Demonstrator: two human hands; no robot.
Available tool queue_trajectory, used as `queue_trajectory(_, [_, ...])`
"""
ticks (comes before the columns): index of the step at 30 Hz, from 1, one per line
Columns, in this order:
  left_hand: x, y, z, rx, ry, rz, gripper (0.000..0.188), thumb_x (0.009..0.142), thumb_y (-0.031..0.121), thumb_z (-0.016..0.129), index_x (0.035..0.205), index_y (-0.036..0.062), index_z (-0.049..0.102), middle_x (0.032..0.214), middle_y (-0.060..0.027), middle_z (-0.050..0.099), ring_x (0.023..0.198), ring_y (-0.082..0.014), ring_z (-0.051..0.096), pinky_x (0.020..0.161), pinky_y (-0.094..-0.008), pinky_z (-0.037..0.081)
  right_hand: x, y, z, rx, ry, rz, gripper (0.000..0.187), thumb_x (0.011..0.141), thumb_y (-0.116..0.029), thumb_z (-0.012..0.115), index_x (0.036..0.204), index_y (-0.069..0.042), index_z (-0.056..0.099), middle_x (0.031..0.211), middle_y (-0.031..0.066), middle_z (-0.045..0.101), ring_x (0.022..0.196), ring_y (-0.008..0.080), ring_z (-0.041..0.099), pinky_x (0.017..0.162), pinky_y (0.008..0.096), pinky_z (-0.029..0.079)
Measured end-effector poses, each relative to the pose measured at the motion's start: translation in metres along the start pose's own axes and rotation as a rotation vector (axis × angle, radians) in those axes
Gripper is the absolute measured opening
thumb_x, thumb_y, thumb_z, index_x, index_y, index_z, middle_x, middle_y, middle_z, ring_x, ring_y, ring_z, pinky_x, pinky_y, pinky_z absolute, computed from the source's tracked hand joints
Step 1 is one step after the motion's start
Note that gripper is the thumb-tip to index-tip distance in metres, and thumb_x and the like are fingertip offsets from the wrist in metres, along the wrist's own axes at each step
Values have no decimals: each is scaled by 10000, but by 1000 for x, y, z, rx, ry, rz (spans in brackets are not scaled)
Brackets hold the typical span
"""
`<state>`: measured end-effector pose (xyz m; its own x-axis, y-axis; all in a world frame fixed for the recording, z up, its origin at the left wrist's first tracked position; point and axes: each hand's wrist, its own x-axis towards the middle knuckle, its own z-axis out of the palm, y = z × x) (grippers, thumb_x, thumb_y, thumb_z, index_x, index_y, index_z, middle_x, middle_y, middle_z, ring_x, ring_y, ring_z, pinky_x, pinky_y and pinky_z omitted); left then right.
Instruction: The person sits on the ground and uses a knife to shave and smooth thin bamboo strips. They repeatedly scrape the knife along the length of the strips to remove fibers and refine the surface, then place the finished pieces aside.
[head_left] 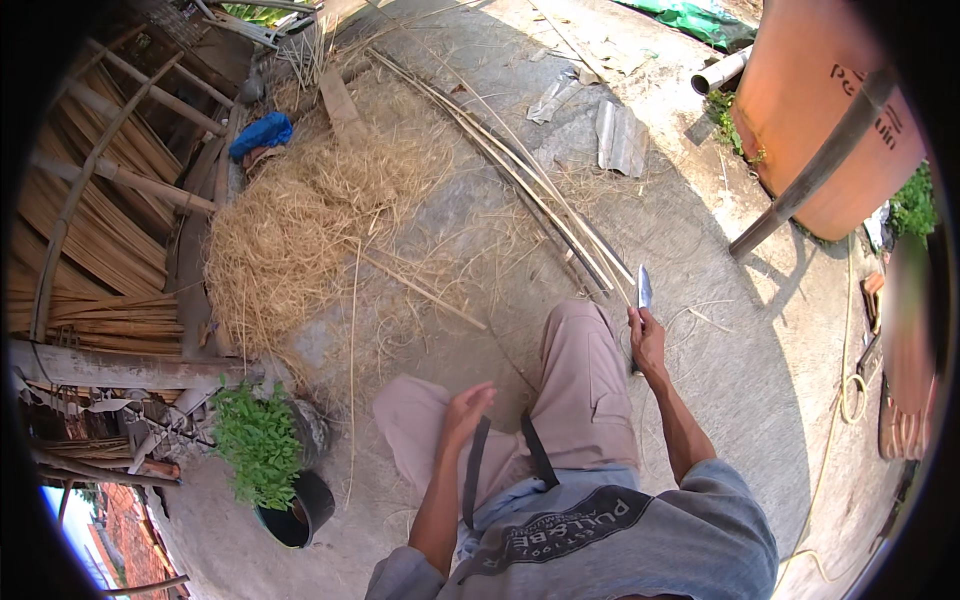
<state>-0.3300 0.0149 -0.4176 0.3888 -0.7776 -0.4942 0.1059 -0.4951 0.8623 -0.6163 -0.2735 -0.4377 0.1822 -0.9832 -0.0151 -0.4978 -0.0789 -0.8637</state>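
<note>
My right hand is closed around the handle of a knife, its pale blade pointing away from me beside my right knee. Long thin bamboo strips run from the far middle down to that knee, their near ends close to the blade. Whether a strip touches the hand is unclear. Over my left leg, my left hand hovers or rests with fingers stretched out and nothing visible in them. A dark strap hangs from my waist just below it.
A heap of fine shavings covers the ground at left. Slatted racks of split bamboo stand beyond it. Nearer are a leafy plant and a black pot. At right are a large orange tank, a slanting pole and corrugated scraps.
</note>
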Motion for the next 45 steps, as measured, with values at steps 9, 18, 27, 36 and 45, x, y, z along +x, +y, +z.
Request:
queue_trajectory(9, [9,-14,-2,-8,34,31,451,972,376,661,1245,17,685,1037,-47,759,932,-117,682,811,-254,493,18,-26,35,280,-109,213,455,1036,-454,534,804,-67,593,577,-25,446,492,79,384,459,286,299])
queue_trajectory(18, [8,10,2,-51,60,13,480,1009,388,612,1286,-3,651,1143,-115,731,967,-165,688,859,-281,521,4,-83,30,652,-321,362,369,1070,-393,485,945,-63,592,679,-15,511,571,71,478,509,240,399])
queue_trajectory(27, [65,125,69,-297,-90,-17,488,1013,383,611,1278,-25,644,1140,-163,705,1022,-205,670,926,-334,515,-50,-108,74,698,-751,225,309,1072,-313,512,1049,-18,600,860,55,651,773,125,649,701,293,565])
queue_trajectory(36, [62,79,35,-464,43,-192,255,1025,244,600,1091,4,656,817,-52,624,641,-95,554,545,-248,429,-15,-92,-27,-55,-28,20,425,1002,-387,562,1192,-19,653,972,224,713,929,368,700,826,452,532])
queue_trajectory(45, [17,88,85,-32,342,300,311,1062,279,535,1102,0,668,683,17,541,594,-46,462,529,-238,350,-16,191,6,-350,11,463,671,854,-551,706,1148,38,578,1053,307,670,1015,459,658,878,498,508])
